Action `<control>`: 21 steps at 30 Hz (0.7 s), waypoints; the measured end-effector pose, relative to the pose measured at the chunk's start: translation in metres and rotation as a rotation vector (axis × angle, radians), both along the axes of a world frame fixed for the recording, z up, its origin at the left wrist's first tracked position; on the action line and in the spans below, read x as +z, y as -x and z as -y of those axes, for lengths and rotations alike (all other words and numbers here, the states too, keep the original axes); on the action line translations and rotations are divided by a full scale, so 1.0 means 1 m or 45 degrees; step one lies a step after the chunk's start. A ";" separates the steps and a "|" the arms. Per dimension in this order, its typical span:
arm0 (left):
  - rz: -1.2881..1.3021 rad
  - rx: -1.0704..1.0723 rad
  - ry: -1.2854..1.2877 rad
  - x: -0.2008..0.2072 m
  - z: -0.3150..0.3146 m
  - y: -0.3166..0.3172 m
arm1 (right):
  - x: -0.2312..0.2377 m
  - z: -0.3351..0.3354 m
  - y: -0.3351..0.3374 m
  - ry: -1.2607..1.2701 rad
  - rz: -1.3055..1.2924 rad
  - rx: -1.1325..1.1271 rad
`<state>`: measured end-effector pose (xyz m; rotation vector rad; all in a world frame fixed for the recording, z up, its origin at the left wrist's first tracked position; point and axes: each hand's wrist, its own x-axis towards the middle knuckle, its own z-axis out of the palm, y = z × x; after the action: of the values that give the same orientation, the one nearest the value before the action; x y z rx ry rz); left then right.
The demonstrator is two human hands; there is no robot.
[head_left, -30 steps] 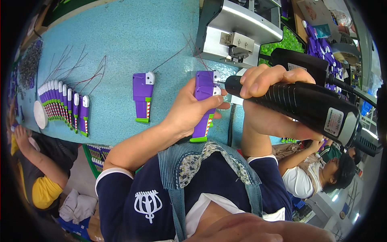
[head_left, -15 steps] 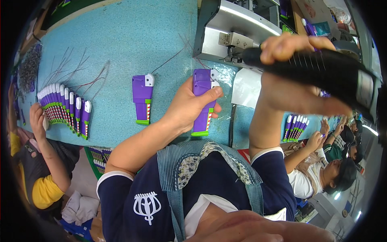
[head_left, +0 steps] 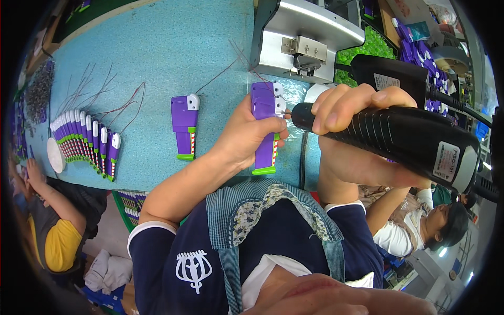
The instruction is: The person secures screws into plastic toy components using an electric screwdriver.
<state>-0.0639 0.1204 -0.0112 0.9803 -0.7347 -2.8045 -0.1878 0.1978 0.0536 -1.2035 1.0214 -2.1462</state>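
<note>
My left hand (head_left: 236,135) is closed around a purple toy casing (head_left: 264,97) with a white end, a green foot and a red-and-white striped edge. Thin wires run out from its top. In my right hand (head_left: 349,107) is a black electric screwdriver (head_left: 391,128), held sideways. The bit reaches the white part of the casing, just above my left thumb; whether it sits in a screw is too small to tell. A similar purple casing (head_left: 184,115) lies to the left on the blue table, with a wire trailing from it.
A fanned row of similar casings (head_left: 86,139) with wires lies at the left, beside a white round piece (head_left: 55,155). A metal machine (head_left: 310,26) stands at the back. Green parts (head_left: 373,44) and purple parts (head_left: 420,52) fill the far right. Co-workers sit on both sides.
My right hand has brought the screwdriver down and left, its bit now at the casing. The left hand still holds the casing. The co-worker's hand at left has withdrawn from the row.
</note>
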 end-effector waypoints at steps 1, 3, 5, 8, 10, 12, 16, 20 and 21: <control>0.003 -0.002 -0.005 0.001 0.000 0.000 | -0.001 0.000 0.000 -0.005 0.003 -0.002; 0.028 -0.009 0.019 0.006 0.001 0.000 | -0.005 0.001 0.000 0.043 -0.020 -0.010; 0.018 -0.001 0.007 0.005 0.001 0.000 | -0.004 0.002 0.000 0.021 -0.023 -0.015; -0.001 -0.001 0.001 0.000 0.001 -0.001 | -0.006 0.003 0.002 0.008 -0.018 -0.017; -0.014 -0.016 0.007 0.000 0.003 -0.001 | -0.007 0.005 0.004 0.017 -0.015 -0.021; -0.030 -0.047 -0.040 0.003 0.005 -0.001 | 0.001 0.009 0.006 -0.007 0.030 0.024; -0.029 -0.122 0.054 0.004 -0.001 -0.004 | 0.021 0.025 0.032 0.073 -0.067 -0.001; -0.072 -0.191 0.057 0.006 -0.004 -0.004 | 0.000 0.037 0.040 0.184 -0.019 -0.058; -0.078 -0.184 0.058 0.006 -0.003 -0.003 | 0.002 0.032 0.039 0.178 -0.084 0.008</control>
<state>-0.0607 0.1237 -0.0051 0.8633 -0.8918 -2.9101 -0.2263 0.1655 0.0553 -1.3479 0.9052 -2.2178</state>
